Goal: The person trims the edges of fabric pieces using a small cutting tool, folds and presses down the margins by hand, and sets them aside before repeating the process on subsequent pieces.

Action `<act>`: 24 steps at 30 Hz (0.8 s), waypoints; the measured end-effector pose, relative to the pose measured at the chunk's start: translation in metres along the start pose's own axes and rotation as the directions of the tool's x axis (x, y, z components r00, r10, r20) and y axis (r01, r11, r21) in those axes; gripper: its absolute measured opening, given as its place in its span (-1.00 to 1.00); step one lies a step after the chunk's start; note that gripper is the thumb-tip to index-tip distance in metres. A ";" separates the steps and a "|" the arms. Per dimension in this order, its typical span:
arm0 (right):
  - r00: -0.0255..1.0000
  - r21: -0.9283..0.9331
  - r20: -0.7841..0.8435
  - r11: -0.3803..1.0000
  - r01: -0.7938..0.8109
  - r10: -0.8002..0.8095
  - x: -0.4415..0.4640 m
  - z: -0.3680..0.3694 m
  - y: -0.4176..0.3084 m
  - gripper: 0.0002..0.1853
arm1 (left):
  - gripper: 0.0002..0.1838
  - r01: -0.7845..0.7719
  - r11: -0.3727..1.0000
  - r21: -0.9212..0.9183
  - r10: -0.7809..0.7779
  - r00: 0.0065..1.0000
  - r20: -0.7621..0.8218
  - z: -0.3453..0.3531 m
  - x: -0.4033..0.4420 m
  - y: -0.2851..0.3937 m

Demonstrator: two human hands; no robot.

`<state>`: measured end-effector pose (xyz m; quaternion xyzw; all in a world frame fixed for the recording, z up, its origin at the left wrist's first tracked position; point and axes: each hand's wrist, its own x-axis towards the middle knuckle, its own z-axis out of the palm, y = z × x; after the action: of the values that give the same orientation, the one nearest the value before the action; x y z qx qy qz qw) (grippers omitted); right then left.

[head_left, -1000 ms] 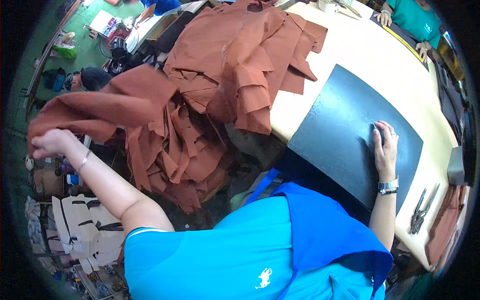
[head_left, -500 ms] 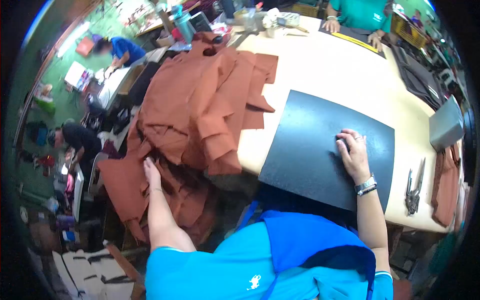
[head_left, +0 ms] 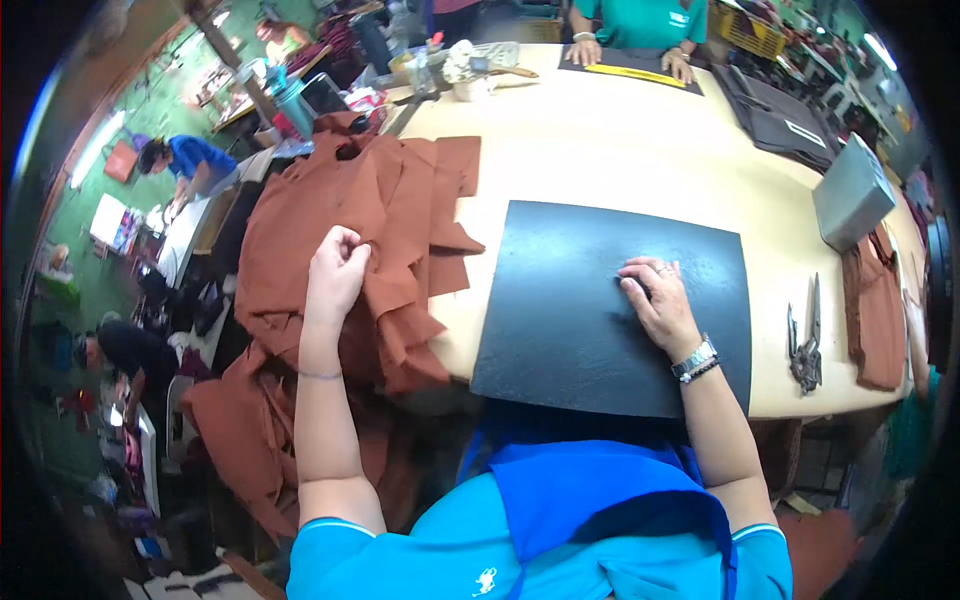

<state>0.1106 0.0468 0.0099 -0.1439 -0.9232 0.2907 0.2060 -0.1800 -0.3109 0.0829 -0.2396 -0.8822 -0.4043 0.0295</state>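
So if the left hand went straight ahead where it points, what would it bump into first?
Probably the pile of brown pieces right in front of the left hand, though I can't tell whether they're touching.

Cloth pieces [head_left: 290,250] are coloured rust-brown. Mat [head_left: 570,310] is coloured black, worktop [head_left: 590,140] pale cream. Apron [head_left: 600,490] is seen in blue, strip [head_left: 635,74] in yellow.

The rust-brown sheets [head_left: 290,235] look matt, cloth or leather, with ragged edges; the black mat [head_left: 585,330] looks rubbery, softly glossy and scuffed; the worktop [head_left: 600,150] appears smooth, the shears [head_left: 807,358] dark metal.
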 end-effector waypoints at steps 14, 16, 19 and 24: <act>0.930 0.827 -0.155 0.559 -0.062 0.333 0.005 -0.010 0.029 -0.57 | -0.44 -0.563 0.768 -0.305 0.640 0.657 0.399 0.211 -0.064 0.160; 0.853 0.896 -0.222 0.445 -0.013 0.472 0.013 -0.027 0.038 -0.67 | -0.39 -0.642 0.754 -0.139 0.638 0.665 0.387 0.217 -0.070 0.153; 0.719 0.905 -0.279 0.425 -0.025 0.637 0.017 -0.050 0.042 -0.65 | -0.28 -0.660 0.748 0.071 0.584 0.704 0.403 0.226 -0.075 0.137; 0.725 0.859 -0.338 0.512 -0.022 0.600 0.020 -0.055 0.073 -0.50 | -0.26 -0.605 0.776 0.177 0.487 0.754 0.441 0.230 -0.076 0.131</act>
<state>0.1293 0.1382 0.0137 -0.2921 -0.5221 0.6496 0.4692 -0.0222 -0.1007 0.0016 -0.5540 -0.8124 -0.1814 0.0179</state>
